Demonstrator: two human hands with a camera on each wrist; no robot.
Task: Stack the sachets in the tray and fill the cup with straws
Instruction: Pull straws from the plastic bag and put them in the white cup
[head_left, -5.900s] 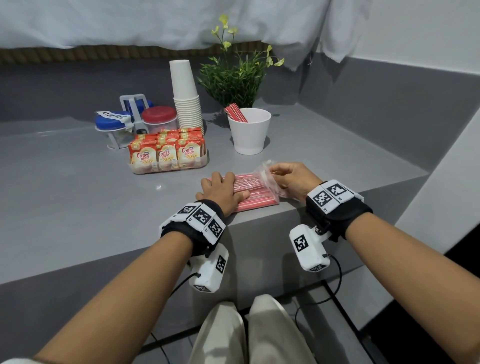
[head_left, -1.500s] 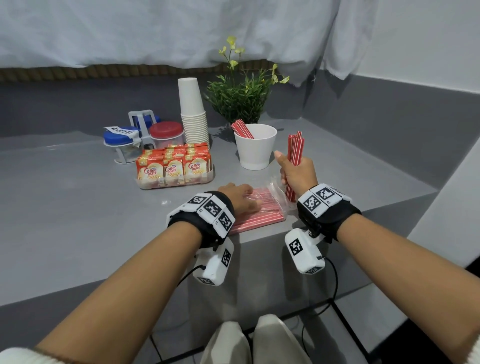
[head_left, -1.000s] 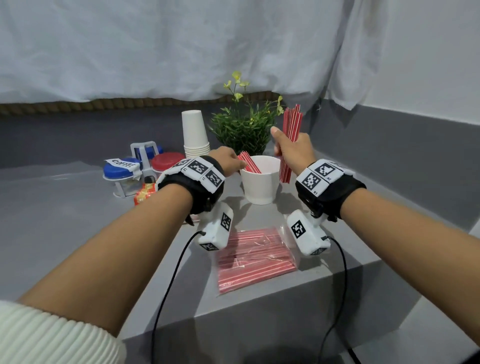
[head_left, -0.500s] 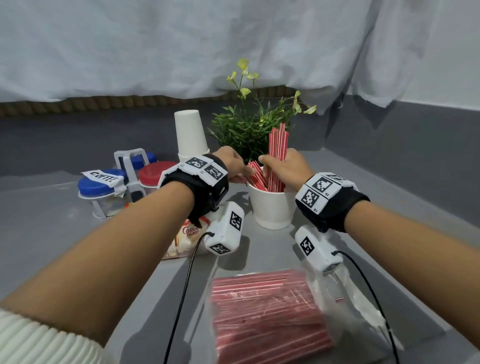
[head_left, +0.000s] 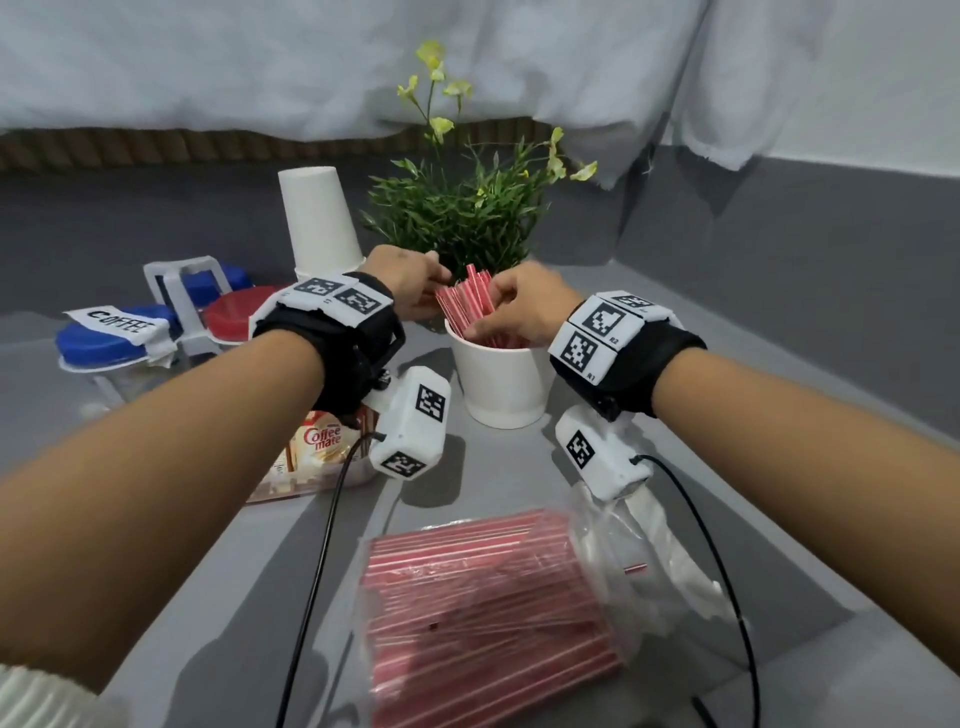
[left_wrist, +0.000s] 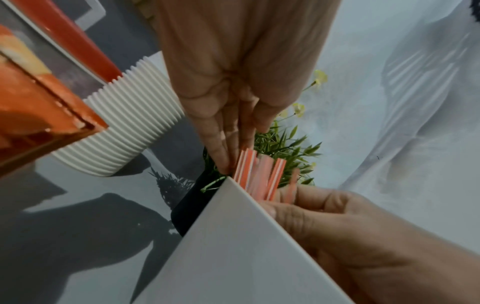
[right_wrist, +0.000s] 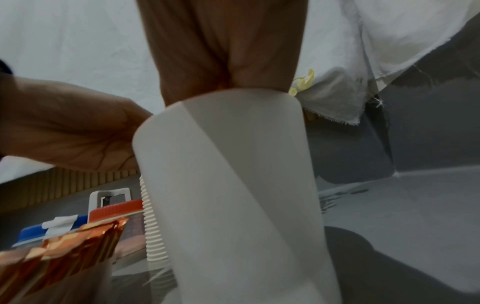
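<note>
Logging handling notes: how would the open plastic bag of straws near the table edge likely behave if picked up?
The bag of straws looks floppy: thin, crinkled clear film. Its mouth gapes, so loose straws could slide out if tipped. Probably light for its bulk.

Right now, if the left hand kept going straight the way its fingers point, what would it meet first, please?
The left hand already has a fingertip against the red straws in the white cup. Beyond them, probably the green plant, though depth is unclear.
</note>
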